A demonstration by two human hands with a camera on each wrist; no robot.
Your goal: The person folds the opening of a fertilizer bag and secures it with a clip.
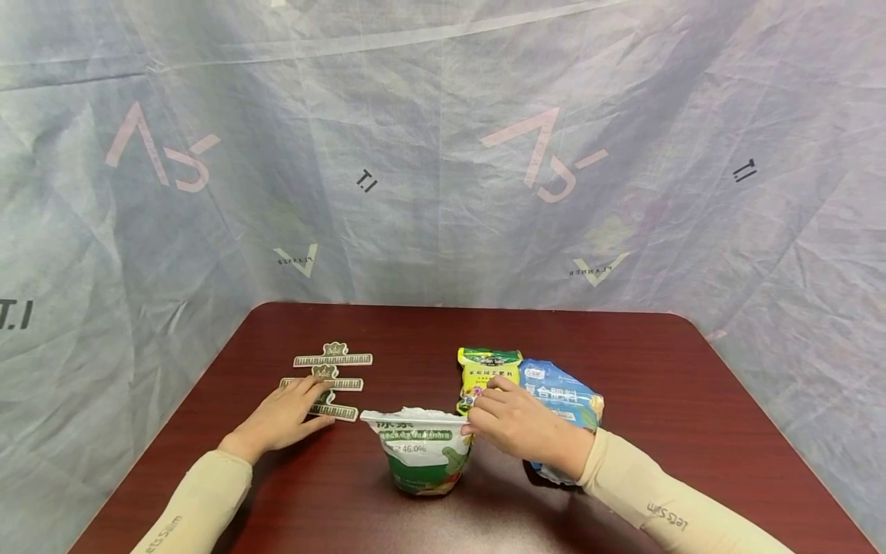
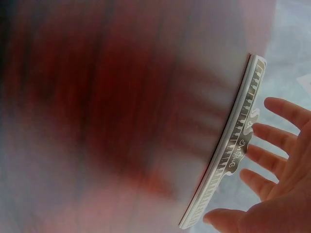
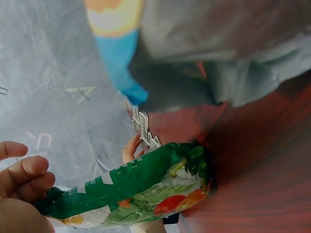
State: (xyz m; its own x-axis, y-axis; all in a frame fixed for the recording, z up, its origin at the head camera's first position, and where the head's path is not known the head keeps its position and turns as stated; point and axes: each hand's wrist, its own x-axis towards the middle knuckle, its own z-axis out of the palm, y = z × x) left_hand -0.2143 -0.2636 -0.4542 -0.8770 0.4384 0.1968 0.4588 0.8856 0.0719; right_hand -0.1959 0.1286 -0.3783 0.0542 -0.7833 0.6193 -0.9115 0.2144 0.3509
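A green and white fertilizer bag [image 1: 425, 465] stands in the middle of the table, its top folded over into a straight edge. My right hand [image 1: 521, 425] pinches the right end of that fold; in the right wrist view, the bag [image 3: 131, 191] runs from the fingertips. Three long clips with a piano-key pattern lie on the left: a back clip [image 1: 335, 358], a middle clip [image 1: 351, 385] and a near clip [image 1: 342, 412]. My left hand [image 1: 284, 415] is over the nearer two, partly hiding them. Its fingers are spread beside a clip [image 2: 228, 141] in the left wrist view.
Behind and beside my right hand lie a yellow and green packet [image 1: 488, 369] and a blue bag [image 1: 561, 392], partly covered by the hand. The dark red table [image 1: 623, 346] ends at a grey fabric backdrop [image 1: 443, 192].
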